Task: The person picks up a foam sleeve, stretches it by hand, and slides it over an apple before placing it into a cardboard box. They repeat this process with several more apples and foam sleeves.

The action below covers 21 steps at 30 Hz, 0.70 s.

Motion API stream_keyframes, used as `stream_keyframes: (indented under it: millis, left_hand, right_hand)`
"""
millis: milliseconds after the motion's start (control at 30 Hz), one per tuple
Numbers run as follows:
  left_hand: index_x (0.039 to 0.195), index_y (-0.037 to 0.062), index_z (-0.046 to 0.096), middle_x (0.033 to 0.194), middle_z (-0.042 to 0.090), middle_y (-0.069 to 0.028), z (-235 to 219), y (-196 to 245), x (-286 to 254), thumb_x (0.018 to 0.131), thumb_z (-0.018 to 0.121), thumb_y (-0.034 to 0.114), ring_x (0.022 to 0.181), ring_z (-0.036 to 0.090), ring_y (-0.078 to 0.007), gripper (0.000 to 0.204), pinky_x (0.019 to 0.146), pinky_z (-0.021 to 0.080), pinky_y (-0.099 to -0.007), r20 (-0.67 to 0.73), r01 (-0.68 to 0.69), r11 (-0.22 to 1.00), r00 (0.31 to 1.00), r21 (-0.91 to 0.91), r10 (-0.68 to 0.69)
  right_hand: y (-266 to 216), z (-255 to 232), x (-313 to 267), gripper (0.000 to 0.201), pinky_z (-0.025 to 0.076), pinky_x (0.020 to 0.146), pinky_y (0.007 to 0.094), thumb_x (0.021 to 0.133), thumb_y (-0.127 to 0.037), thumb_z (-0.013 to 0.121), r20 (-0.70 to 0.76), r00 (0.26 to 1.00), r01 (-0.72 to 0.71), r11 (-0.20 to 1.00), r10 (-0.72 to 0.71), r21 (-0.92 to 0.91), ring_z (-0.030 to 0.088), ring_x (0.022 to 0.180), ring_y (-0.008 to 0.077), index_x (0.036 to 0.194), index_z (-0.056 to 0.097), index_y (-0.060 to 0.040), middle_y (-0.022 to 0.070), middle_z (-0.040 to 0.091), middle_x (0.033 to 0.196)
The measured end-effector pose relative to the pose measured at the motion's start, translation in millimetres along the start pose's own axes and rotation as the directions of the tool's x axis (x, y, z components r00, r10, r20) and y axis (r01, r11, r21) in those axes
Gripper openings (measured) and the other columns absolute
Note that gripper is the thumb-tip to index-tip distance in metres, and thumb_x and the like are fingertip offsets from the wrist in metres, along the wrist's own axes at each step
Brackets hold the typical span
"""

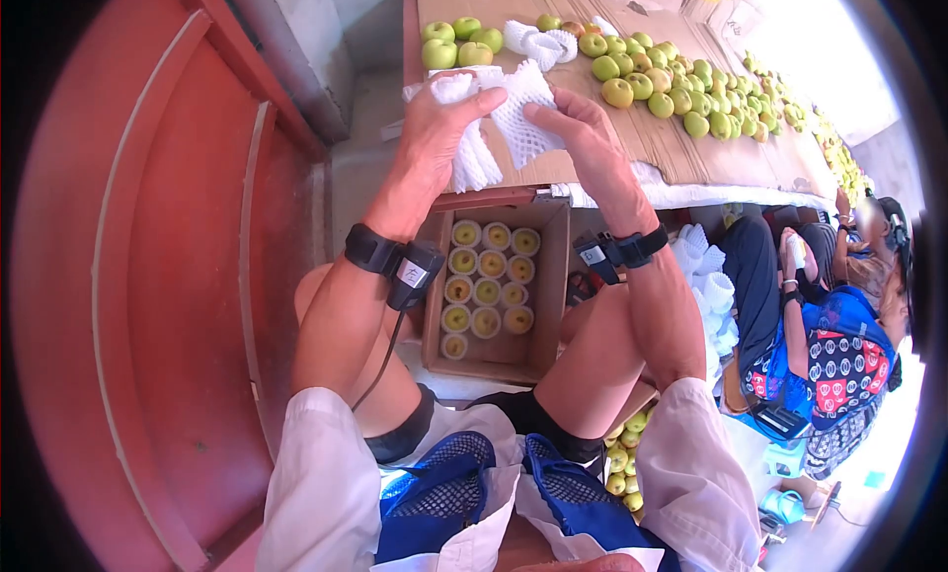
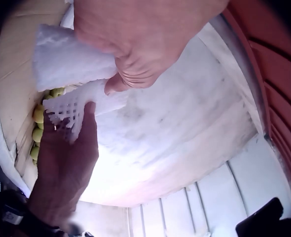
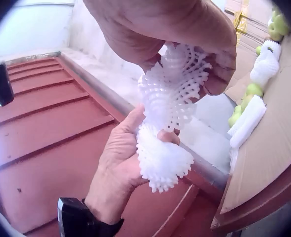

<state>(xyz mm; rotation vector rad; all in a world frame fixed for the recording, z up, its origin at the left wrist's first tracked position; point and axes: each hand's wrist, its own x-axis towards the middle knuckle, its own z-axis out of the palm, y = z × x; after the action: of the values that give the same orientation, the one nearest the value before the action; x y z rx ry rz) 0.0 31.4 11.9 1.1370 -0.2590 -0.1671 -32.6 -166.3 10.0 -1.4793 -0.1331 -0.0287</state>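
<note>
In the head view my left hand grips a white foam fruit net that hangs below its fingers. A second foam fruit net spreads between both hands, its mesh stretched on the right. My right hand pinches this net with the thumb against its face and the fingers behind. In the right wrist view, the left hand has its thumb and a finger around the gathered foam, while the right hand covers the upper edge of the spread net.
Below the hands, a cardboard box holds rows of netted apples. Several green apples and a large pile of apples lie on the cardboard-covered table. Foam nets are heaped at the right, near another person.
</note>
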Motion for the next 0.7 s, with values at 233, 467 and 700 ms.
stream_keyframes:
  millis: [233, 467, 700]
  left_hand:
    - [0.118, -0.0001, 0.061, 0.099, 0.068, -0.0060, 5.5, -16.6, 3.0, 0.086, 0.081, 0.014, 0.081, 0.065, -0.0115, 0.040, 0.064, 0.052, -0.0266, -0.126, -0.101, 0.977, 0.984, 0.187, 0.126]
    - [0.117, -0.0009, 0.063, 0.102, 0.069, -0.0062, 12.1, -16.5, 1.3, 0.089, 0.077, 0.012, 0.086, 0.065, -0.0123, 0.034, 0.069, 0.052, -0.0280, -0.174, -0.053, 0.979, 0.981, 0.196, 0.088]
    - [0.121, 0.0015, 0.065, 0.109, 0.069, -0.0061, -3.0, -10.7, 4.2, 0.092, 0.074, 0.015, 0.091, 0.066, -0.0143, 0.033, 0.071, 0.053, -0.0302, -0.079, 0.013, 0.997, 0.997, -0.072, -0.018]
  right_hand:
    - [3.5, 21.0, -6.1, 0.023, 0.053, 0.078, 0.0384, 0.086, -0.014, 0.072, -0.197, 0.898, 0.188, 0.749, -0.393, -0.635, 0.069, 0.089, 0.0248, 0.104, 0.063, -0.0024, 0.0131, 0.070, 0.099]
    - [-1.2, 36.8, -14.0, 0.029, 0.052, 0.075, 0.0451, 0.083, -0.011, 0.070, -0.087, 0.859, 0.203, 0.492, -0.504, -0.847, 0.065, 0.090, 0.0345, 0.110, 0.061, -0.0089, 0.0118, 0.063, 0.105]
    - [-3.3, 47.4, -22.5, 0.035, 0.053, 0.078, 0.0456, 0.086, -0.021, 0.075, -0.018, 0.871, 0.263, 0.496, -0.492, -0.828, 0.066, 0.096, 0.0357, 0.116, 0.061, -0.0094, 0.0135, 0.061, 0.110]
